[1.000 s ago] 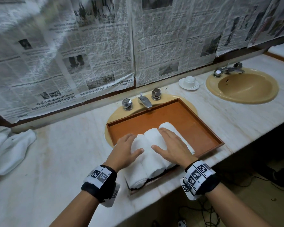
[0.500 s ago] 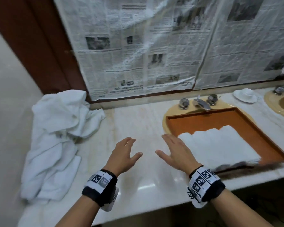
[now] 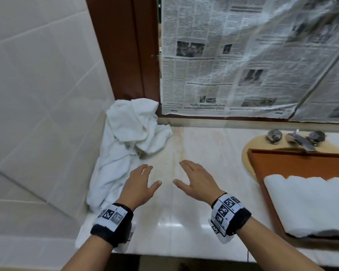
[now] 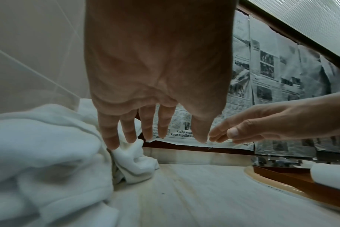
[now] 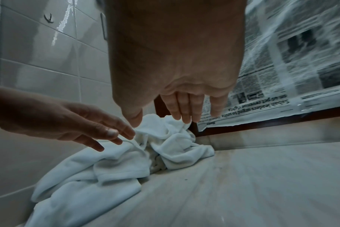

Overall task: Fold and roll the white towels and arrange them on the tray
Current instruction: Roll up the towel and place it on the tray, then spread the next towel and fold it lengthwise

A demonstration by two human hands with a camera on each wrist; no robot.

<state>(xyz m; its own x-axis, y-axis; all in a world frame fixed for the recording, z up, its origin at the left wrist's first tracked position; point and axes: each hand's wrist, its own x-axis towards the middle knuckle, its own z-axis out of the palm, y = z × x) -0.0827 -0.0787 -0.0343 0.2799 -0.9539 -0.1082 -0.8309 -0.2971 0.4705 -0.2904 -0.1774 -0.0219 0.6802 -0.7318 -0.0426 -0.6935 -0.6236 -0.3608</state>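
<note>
While both wrists carried black bands with printed markers at the lower part of the head frame, the left hand (image 3: 140,187) and the right hand (image 3: 196,182) hovered palm-down over the pale marble counter (image 3: 184,227), fingers straight and slightly spread, neither holding anything. From the left wrist view the left fingertips (image 4: 113,142) hung just above the edge of the crumpled towels (image 3: 129,145), and whether they touched the cloth could not be told. That white heap lay at centre left of the head frame, pushed against the tiled wall (image 3: 37,94) and running back to the corner. At the right edge of the frame, well apart from both hands, the brown tray (image 3: 262,173) sat over a tan sink (image 3: 245,157), with rolled towels (image 3: 309,204) lying side by side in its near part. Beyond the tray stood a chrome tap (image 3: 299,141), and behind the counter newspaper sheets (image 3: 243,59) covered the upper right of the frame, beside a dark wooden frame (image 3: 125,51).
</note>
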